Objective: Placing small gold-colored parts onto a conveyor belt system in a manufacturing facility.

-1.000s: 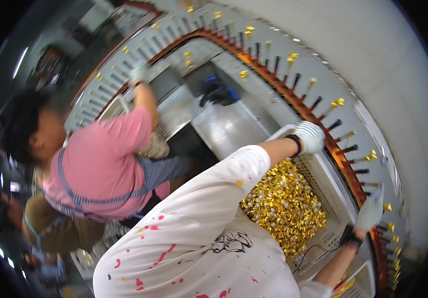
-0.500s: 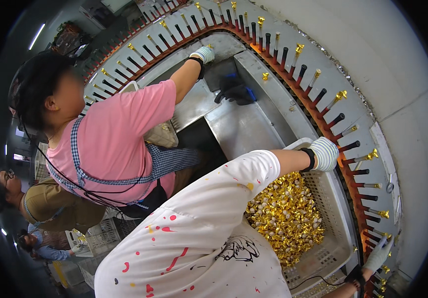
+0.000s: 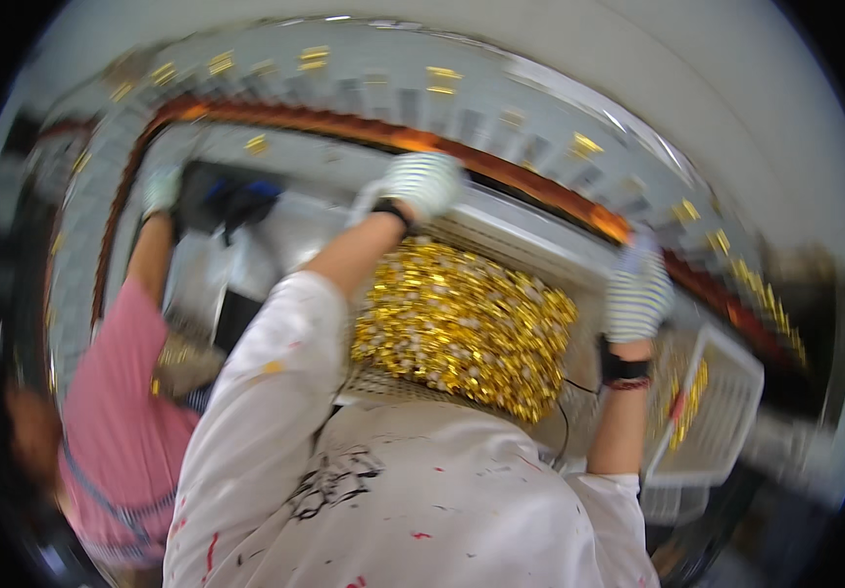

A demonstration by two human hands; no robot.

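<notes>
My left hand (image 3: 422, 184), in a striped knitted glove with a black wristband, is beside the orange-brown rail (image 3: 315, 122) at the far edge of a white plastic basket. My right hand (image 3: 638, 294), gloved alike, is near the same rail, right of that basket. Motion smears the fingers of both, so whether they hold anything is unclear. Small gold foil-like pieces with pale round parts (image 3: 462, 333) fill the basket (image 3: 393, 387) in front of my body. Along the rail stand dark upright posts, several with gold pieces (image 3: 442, 78) on top.
At left a co-worker in a pink shirt (image 3: 124, 343) reaches a gloved hand (image 3: 161, 191) toward the rail. Dark gloves with blue (image 3: 236, 201) lie on the metal surface. One gold piece (image 3: 256, 144) rests inside the rail. Another white basket (image 3: 731, 402) stands at right.
The view has swung to the right, and the basket now appears nearer the middle. My right hand has come from the lower right to beside the basket. My left hand remains near the rail.
</notes>
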